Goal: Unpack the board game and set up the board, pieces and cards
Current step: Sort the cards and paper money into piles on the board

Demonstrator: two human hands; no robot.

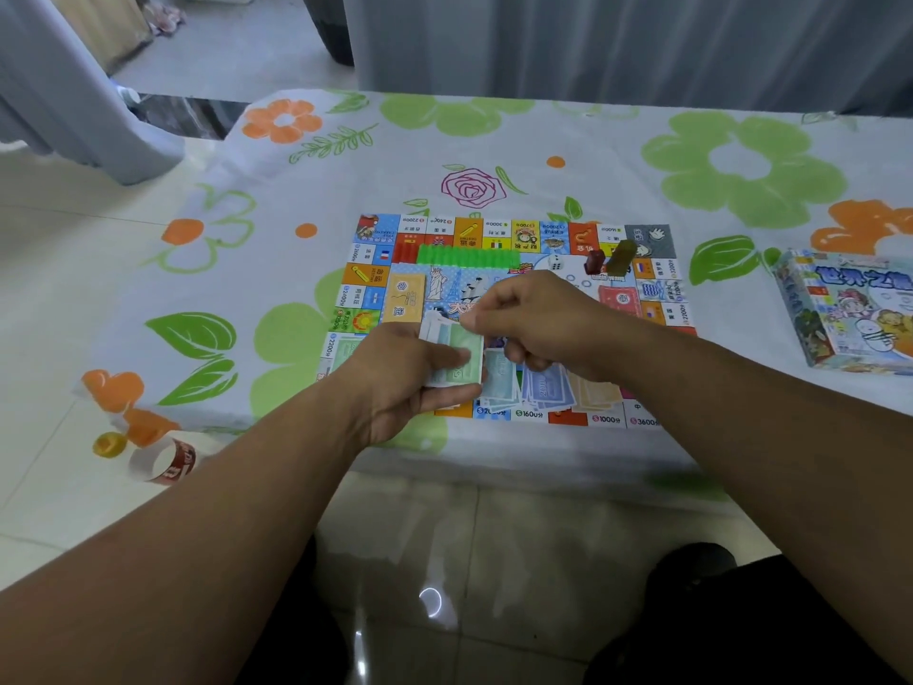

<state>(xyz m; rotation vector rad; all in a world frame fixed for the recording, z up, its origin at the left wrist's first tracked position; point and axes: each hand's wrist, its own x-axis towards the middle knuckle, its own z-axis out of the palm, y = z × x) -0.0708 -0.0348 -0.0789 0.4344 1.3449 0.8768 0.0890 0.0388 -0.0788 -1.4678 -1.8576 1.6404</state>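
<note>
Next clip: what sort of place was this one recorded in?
Most likely a room in a home. There is a flower-print tablecloth, glossy floor tiles and grey curtains behind, and the left hand and right hand handle play money over a game board.

The board lies by the table's front edge, the box at its right edge. Houses line the board's far edge (die and tokens right of them), notes its near edge.
</note>
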